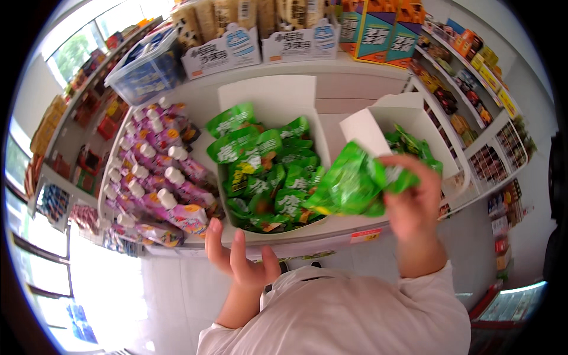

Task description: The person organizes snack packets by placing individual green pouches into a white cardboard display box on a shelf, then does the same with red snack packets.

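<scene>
My right hand (414, 198) is closed on green snack packets (350, 182), pinching them at their right end; I cannot tell how many there are. They hang above the shelf, between a white carton (322, 133) full of similar green packets (269, 163) and a smaller white box (371, 130) on the right with more green packets inside. Near the shelf's front edge, my left hand (239, 257) has its fingers apart and holds nothing. It is in front of the big carton's near left corner, close to the purple spouted pouches (154, 171).
A clear plastic bin (142, 71) with blue packets stands at the back left. White display boxes (222, 53) of rolled snacks and tall orange and teal boxes (378, 32) line the upper shelf. A wire divider (500, 151) is at the right. A red price tag (365, 235) marks the front edge.
</scene>
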Demonstrator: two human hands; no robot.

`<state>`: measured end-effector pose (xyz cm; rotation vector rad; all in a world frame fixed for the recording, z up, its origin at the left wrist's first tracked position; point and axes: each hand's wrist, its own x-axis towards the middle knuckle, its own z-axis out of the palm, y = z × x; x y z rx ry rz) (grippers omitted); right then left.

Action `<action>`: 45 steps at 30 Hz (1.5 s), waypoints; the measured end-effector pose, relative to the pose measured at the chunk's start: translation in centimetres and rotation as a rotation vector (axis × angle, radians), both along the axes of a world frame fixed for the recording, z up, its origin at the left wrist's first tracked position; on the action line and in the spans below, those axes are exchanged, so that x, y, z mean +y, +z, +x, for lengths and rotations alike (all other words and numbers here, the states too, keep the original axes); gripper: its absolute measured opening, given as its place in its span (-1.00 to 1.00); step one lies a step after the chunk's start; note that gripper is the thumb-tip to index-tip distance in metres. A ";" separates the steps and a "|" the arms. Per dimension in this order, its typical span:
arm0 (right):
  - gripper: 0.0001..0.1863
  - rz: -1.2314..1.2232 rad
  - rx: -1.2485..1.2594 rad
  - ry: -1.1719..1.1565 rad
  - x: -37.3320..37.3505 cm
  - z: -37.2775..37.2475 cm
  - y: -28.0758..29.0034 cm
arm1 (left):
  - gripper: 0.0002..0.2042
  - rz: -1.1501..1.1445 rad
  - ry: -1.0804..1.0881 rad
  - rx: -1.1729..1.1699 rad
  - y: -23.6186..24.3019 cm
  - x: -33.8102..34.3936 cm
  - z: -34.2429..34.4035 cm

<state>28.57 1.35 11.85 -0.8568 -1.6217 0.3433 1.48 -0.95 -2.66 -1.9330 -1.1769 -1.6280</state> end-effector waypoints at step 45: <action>-0.45 -0.064 -0.558 0.279 -3.1 -4.5 -4.4 | -0.53 -0.625 -0.705 0.033 9.7 -1.3 -1.2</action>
